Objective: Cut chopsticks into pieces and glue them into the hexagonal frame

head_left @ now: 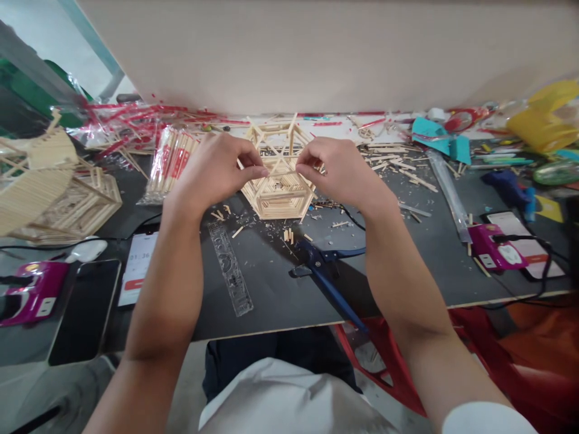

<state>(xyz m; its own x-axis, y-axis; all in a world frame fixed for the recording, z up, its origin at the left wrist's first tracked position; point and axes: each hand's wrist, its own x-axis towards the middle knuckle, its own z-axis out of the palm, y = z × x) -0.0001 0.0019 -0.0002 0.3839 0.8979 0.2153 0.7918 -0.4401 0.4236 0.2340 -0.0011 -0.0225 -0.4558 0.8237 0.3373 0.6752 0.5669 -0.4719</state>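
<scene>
A hexagonal frame of stacked thin wooden sticks (281,212) stands on the table in front of me, with upright posts and crossing sticks on top. Over its near half, my left hand (219,166) comes in from the left with thumb and forefinger pinched. My right hand (339,172) mirrors it from the right, fingertips closed. A thin wooden stick (283,175) spans the gap between the two sets of fingertips, level across the frame's top. The fingers partly cover its ends.
Blue-handled cutters (323,274) and a clear ruler (230,268) lie nearer me. A packet of sticks (172,160) is at left, beside another stick model (67,187). Phones (85,310) and purple power sockets (497,247) flank my arms. Loose sticks (398,160) litter the right.
</scene>
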